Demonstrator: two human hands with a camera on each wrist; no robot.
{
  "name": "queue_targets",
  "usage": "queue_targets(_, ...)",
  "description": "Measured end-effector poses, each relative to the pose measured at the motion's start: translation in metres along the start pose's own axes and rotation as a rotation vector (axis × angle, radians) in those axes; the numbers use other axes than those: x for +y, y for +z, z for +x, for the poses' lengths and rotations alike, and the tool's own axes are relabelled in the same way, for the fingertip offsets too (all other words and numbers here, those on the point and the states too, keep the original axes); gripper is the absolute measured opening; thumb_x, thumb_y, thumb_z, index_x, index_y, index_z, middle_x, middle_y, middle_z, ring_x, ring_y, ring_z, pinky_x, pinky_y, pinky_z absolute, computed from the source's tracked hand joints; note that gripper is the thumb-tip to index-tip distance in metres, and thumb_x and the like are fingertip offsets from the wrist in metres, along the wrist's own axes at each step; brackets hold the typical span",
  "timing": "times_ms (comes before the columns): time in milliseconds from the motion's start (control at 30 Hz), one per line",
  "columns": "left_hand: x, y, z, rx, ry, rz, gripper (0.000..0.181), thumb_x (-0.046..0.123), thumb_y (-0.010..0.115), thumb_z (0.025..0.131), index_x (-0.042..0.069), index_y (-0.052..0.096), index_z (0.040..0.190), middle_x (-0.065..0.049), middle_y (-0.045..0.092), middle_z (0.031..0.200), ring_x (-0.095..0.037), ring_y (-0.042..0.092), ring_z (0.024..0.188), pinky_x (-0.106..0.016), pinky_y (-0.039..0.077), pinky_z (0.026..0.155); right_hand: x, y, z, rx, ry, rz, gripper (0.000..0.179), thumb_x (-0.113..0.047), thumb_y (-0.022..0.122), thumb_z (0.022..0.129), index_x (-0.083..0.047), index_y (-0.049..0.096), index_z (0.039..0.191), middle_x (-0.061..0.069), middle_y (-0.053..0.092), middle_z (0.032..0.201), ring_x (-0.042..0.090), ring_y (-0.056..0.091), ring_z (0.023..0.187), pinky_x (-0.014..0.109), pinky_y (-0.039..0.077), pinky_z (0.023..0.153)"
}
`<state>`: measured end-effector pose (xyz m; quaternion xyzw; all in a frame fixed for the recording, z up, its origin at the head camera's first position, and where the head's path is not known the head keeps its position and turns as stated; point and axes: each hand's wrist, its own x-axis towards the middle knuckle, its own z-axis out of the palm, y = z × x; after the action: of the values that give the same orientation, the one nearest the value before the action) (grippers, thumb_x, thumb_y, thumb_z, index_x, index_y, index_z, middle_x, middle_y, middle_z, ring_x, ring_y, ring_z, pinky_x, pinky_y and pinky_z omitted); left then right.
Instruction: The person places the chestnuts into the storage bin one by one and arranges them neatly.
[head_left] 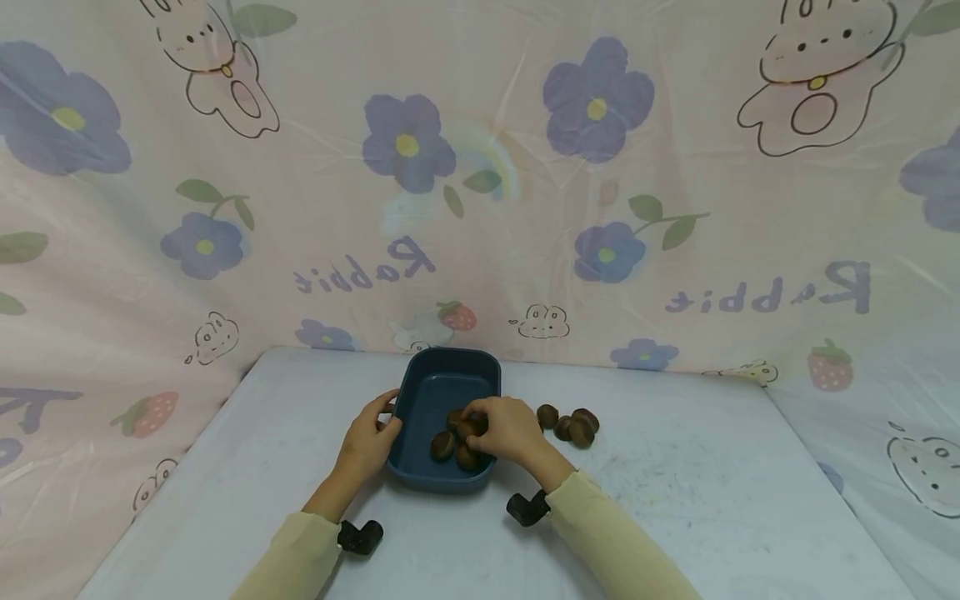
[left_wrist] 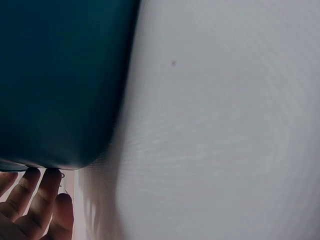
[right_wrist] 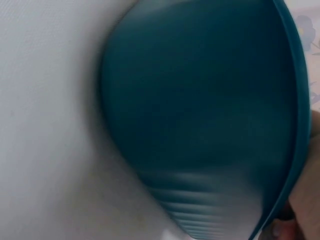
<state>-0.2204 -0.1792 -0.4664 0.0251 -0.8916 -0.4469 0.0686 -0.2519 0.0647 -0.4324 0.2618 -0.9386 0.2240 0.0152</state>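
Observation:
A dark blue rectangular box (head_left: 442, 482) stands on the white table, its open top facing up. Inside its near half lie several brown chestnuts (head_left: 442, 446). My left hand (head_left: 363, 446) rests against the box's left side; in the left wrist view its fingertips (left_wrist: 50, 175) touch the wall. Over the right rim reaches my right hand (head_left: 513, 429), thumb and forefinger pinching a chestnut (head_left: 467, 428) among the others. The right wrist view mostly shows the box's outer wall (right_wrist: 200, 100), with that hand's fingers partly hidden behind the rim.
Several more chestnuts (head_left: 581, 432) lie on the white table (head_left: 697, 467) to the right of the box, just past my right hand. Behind the table hangs a curtain (head_left: 495, 233) printed with flowers and rabbits. Black wrist-worn pieces (head_left: 362, 538) stick out at both cuffs.

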Motion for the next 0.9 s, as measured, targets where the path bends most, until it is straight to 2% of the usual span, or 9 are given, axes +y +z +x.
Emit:
queue_targets(300,0.0000,0.0003,-0.0002,0.005,0.004,0.003,0.051,0.018,0.051,0.091,0.017,0.047,0.142,-0.013,0.058,0.128,-0.015,0.056,0.079,-0.028,0.044,0.068,-0.0013,-0.0003,-0.0005,-0.002,-0.009,-0.030,0.030,-0.028,0.078,0.072,-0.027,0.072,0.101,-0.005,0.070,0.089,0.009,0.053,0.070,0.027,0.043,0.061)
queue_targets(533,-0.0003,-0.0003,0.0000,0.004,0.004,0.005,0.051,0.018,0.050,0.092,0.018,0.046,0.143,-0.013,0.058,0.129,-0.015,0.056,0.080,-0.028,0.045,0.068,-0.0013,0.0010,-0.0011,0.020,-0.034,-0.037,0.025,-0.021,0.075,0.074,-0.024,0.074,0.099,-0.005,0.069,0.082,0.008,0.049,0.063,0.024,0.040,0.054)
queue_targets(900,0.0009,0.0001,-0.0007,0.008,0.004,0.013,0.051,0.019,0.050,0.092,0.018,0.046,0.143,-0.013,0.058,0.129,-0.016,0.055,0.079,-0.029,0.044,0.068,0.0011,0.0024,-0.0014,0.018,-0.015,-0.010,0.024,-0.025,0.076,0.075,-0.027,0.074,0.099,-0.004,0.071,0.096,0.010,0.057,0.074,0.028,0.045,0.062)
